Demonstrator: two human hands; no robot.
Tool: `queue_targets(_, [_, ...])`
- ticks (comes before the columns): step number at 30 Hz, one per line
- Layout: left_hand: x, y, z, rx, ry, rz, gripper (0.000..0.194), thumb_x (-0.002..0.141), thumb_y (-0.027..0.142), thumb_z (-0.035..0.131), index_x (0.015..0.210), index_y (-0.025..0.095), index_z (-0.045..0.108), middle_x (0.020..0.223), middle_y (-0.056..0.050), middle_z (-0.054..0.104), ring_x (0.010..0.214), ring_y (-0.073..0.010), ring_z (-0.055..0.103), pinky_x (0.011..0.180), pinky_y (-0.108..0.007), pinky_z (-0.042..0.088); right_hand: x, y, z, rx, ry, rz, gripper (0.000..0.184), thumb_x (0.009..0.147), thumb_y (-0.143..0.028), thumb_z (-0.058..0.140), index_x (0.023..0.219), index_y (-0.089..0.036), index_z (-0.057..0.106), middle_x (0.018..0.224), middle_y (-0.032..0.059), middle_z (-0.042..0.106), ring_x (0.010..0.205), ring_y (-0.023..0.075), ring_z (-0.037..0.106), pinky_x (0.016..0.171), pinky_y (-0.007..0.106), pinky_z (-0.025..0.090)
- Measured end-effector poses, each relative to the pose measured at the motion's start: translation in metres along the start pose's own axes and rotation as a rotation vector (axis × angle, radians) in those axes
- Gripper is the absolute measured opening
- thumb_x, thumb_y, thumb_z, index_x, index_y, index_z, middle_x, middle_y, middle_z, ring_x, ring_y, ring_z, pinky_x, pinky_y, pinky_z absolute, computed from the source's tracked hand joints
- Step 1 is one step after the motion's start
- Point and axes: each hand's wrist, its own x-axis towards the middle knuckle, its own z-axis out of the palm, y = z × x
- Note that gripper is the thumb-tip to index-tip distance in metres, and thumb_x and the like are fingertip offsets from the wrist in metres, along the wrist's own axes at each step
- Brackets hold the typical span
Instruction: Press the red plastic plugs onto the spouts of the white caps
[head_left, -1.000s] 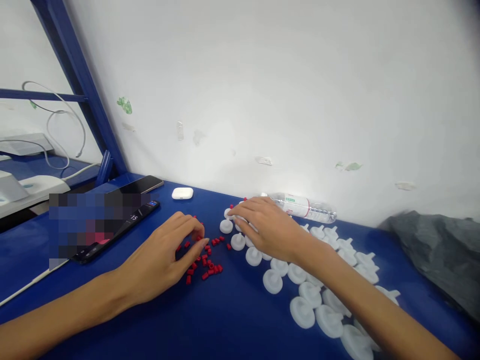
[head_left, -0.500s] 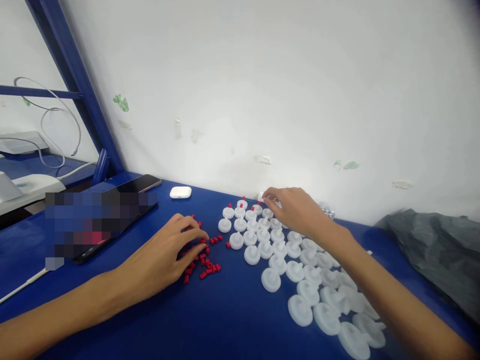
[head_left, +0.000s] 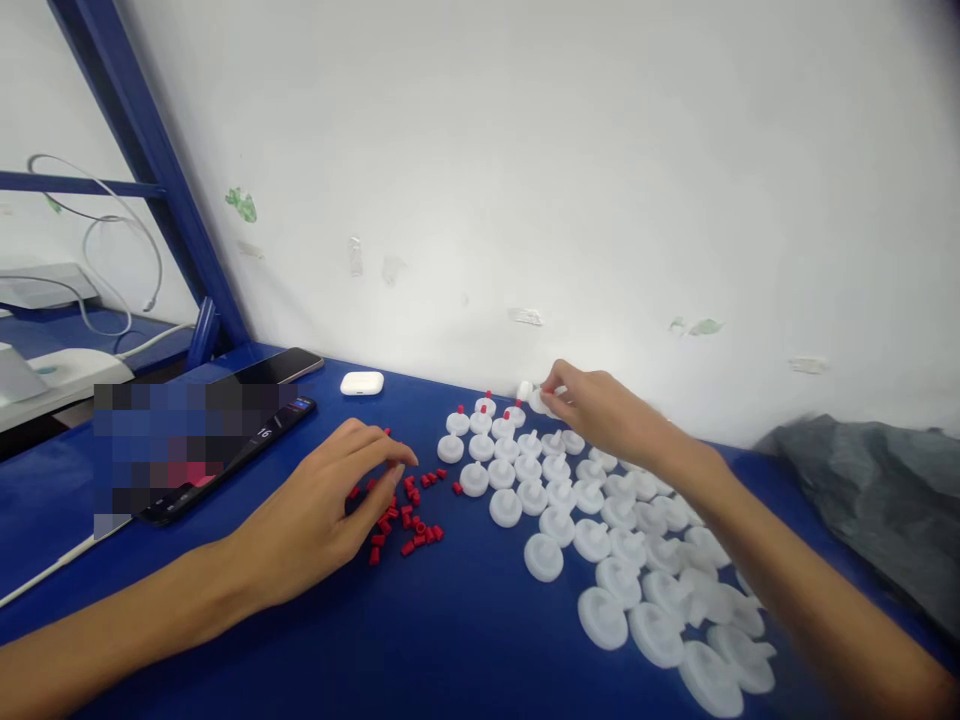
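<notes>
My right hand (head_left: pixel 596 408) is pinched at the back of a group of white plastic discs with upright stems (head_left: pixel 529 467). Between its fingertips a bit of red shows, a small red cap, at the stem of a white disc partly hidden by the fingers. Several discs at the back left carry red caps (head_left: pixel 507 415) on their stems; the nearer stems are bare. My left hand (head_left: pixel 319 505) hovers low over a loose pile of red caps (head_left: pixel 409 515), fingers curved, with thumb and forefinger slightly apart. Part of the pile is hidden under this hand.
A white earbud case (head_left: pixel 361 383) sits near the wall on the blue table (head_left: pixel 450 640). Two phones lie at the left, the nearer (head_left: pixel 262 450) partly blurred out. A bottle's white cap (head_left: pixel 524 390) shows behind the discs. Dark grey plastic (head_left: pixel 862 500) lies at the right.
My right hand has moved right along the back of the discs, uncovering several with red caps, and now pinches at another disc. My left hand stays over the pile, its forefinger slightly raised.
</notes>
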Motion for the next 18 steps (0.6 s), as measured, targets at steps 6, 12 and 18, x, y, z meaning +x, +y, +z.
queue_targets(6, [-0.002,0.007,-0.001,-0.065,0.094,0.061,0.016,0.101,0.029,0.048,0.105,0.023,0.062,0.091,-0.002,0.064,0.089,-0.02,0.055,0.079,-0.033,0.045,-0.021,-0.041,-0.016,0.277,-0.086,-0.175,0.02,0.1,-0.04,0.05,0.106,-0.024,0.059,0.097,0.0051,0.071,0.08,0.0194,0.065,0.063,0.028,0.044])
queue_targets(12, [-0.004,0.007,-0.004,-0.043,-0.011,0.236,0.009,0.099,0.022,0.053,0.107,0.023,0.057,0.093,-0.002,0.062,0.088,-0.0195,0.053,0.077,-0.031,0.045,-0.045,-0.088,-0.009,0.406,-0.316,-0.48,0.03,0.099,-0.047,0.057,0.113,-0.022,0.051,0.082,0.0004,0.067,0.07,0.016,0.059,0.062,0.027,0.039])
queue_targets(18, [-0.007,0.007,-0.003,-0.002,-0.156,0.387,0.025,0.099,0.009,0.04,0.11,0.023,0.057,0.101,-0.004,0.063,0.091,-0.0204,0.051,0.082,-0.035,0.042,-0.049,-0.096,0.001,0.413,-0.314,-0.541,0.039,0.093,-0.054,0.063,0.112,-0.023,0.049,0.08,-0.0022,0.066,0.067,0.0158,0.058,0.059,0.026,0.036])
